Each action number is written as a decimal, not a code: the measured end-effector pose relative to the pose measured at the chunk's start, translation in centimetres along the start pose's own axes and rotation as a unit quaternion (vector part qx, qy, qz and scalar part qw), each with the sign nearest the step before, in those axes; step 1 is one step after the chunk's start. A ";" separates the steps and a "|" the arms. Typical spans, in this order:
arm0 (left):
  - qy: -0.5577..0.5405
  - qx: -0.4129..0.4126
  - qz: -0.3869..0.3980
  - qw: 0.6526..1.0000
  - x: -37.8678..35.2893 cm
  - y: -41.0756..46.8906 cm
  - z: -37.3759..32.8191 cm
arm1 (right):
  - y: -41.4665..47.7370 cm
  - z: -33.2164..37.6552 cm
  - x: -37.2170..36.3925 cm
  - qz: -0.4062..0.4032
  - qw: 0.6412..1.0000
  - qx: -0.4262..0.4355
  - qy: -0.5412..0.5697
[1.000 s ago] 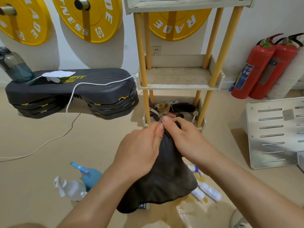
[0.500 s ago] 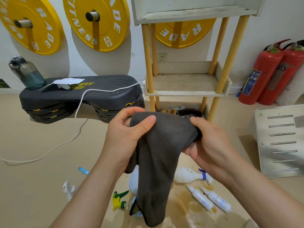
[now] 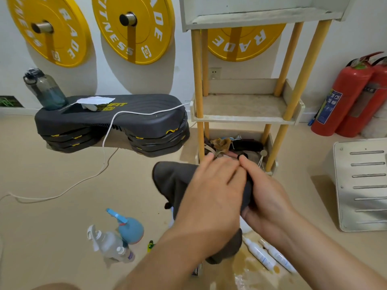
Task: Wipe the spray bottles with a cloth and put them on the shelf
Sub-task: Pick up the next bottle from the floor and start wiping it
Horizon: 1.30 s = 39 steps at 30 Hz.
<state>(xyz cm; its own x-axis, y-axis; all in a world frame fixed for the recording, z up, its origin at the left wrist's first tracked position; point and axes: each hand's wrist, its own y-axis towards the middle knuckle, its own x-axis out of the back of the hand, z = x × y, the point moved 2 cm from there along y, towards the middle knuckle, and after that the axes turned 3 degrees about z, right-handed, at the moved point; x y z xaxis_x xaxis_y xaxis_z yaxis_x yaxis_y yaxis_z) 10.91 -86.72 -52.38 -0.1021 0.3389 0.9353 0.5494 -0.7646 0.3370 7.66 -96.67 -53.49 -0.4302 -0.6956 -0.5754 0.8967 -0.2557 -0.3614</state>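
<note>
Both hands press together, left hand (image 3: 211,197) over and right hand (image 3: 267,195) under a limp dark grey cloth (image 3: 171,181), gripping it just before the bottom tier of the shelf (image 3: 245,119). A clear spray bottle (image 3: 106,244) and a blue spray bottle (image 3: 130,229) sit touching on the floor (image 3: 62,216) at lower left, with open floor around them.

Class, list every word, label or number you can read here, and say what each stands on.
"FITNESS", "ADE": middle yellow plate.
"RADE": left yellow plate and right yellow plate.
"FIT", ending a yellow logo: black step platform.
Too small or blurred: fire extinguisher label, white tubes, clear spray bottle.
</note>
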 end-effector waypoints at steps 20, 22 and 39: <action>0.013 0.060 -0.008 0.998 1.9 -0.1 1.6 | -0.2 -0.3 -0.2 -0.031 0.992 0.049 -0.108; 0.060 0.028 -0.017 0.998 1.1 0.3 -0.5 | -0.6 -0.5 -0.6 0.031 0.997 -0.036 0.067; -0.090 -0.064 -0.305 0.946 3.3 -2.2 0.2 | 0.2 1.4 -0.6 0.141 0.981 0.002 0.134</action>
<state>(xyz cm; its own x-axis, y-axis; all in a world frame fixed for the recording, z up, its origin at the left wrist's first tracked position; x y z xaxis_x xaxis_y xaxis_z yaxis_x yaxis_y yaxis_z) 9.55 -83.84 -50.06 -0.2180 0.8178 0.5327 0.3281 -0.4527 0.8291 8.24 -97.24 -52.21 -0.1769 -0.5375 -0.8245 0.9840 -0.0809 -0.1584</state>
